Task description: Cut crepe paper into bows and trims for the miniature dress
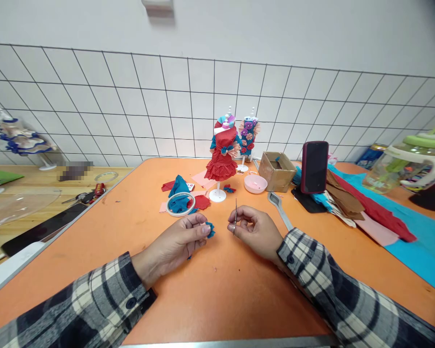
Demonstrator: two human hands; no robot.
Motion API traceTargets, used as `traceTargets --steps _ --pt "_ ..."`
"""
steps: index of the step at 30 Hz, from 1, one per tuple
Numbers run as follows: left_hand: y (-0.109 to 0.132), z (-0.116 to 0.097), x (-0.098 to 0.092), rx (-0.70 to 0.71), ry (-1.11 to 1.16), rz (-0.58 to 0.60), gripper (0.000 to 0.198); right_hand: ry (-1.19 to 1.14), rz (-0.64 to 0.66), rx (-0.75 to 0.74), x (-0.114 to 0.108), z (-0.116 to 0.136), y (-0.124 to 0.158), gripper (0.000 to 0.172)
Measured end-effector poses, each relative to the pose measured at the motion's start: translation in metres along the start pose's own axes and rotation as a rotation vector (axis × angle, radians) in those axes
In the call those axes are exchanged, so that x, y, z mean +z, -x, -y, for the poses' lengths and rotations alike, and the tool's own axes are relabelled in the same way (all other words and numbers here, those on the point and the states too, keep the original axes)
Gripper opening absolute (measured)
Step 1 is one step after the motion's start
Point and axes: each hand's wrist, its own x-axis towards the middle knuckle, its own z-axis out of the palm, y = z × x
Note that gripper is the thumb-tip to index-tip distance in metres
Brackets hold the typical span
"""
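My left hand (179, 241) rests on the orange table (130, 217), its fingers pinched on a small blue crepe-paper piece (210, 229). My right hand (255, 231) is closed around thin metal tweezers (235, 212) that point upward. The two hands sit a few centimetres apart near the middle of the table. Just beyond them stands a small mannequin in a red paper dress (222, 157) on a white stand, and a second decorated mannequin (248, 135) behind it.
A tape roll (180, 204) lies on blue and red paper scraps. A pink bowl (255, 183), cardboard box (277, 170), propped phone (314, 166), metal tool (281, 210), stacked coloured paper (369, 212) and a jug (408, 162) stand to the right. Keys (85, 195) lie left.
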Motion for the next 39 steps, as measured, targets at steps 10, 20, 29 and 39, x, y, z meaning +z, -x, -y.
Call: traceTargets --steps 10,20,29,39 --pt "-0.002 0.009 0.001 0.142 -0.381 0.077 0.026 -0.318 0.078 0.070 0.015 0.011 0.010 0.032" --pt "-0.005 0.011 0.000 0.169 -0.481 0.077 0.025 -0.136 -0.010 0.031 0.016 0.013 0.013 0.015" --pt "-0.003 0.013 -0.004 0.141 -0.431 0.094 0.019 -0.078 -0.036 0.017 0.015 0.011 0.012 0.010" --pt "-0.004 0.011 -0.003 0.141 -0.474 0.051 0.020 0.267 -0.141 -0.326 0.013 0.014 0.018 0.010"
